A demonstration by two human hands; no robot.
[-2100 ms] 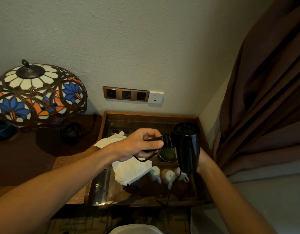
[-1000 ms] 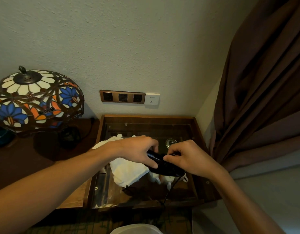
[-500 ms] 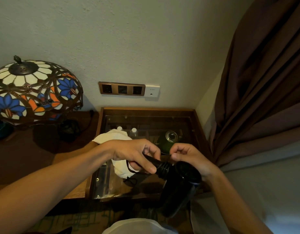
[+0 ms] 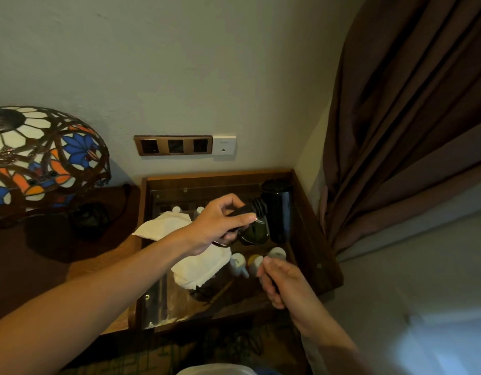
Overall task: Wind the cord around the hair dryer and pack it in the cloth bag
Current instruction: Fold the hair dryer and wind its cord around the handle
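While my left hand grips hair dryer by handle above tray, right hand curls, apparently pinching cord (too dark to see). Risk: slack loops slipping off, snagging small cups. Cloth bag underneath.

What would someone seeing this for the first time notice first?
Probably the left hand at centre, gripping the handle of a black hair dryer held over a glass-topped wooden table. Next, the stained-glass lamp with blue and orange flowers at far left. The right hand, lower right, is blurred; what it holds cannot be told.
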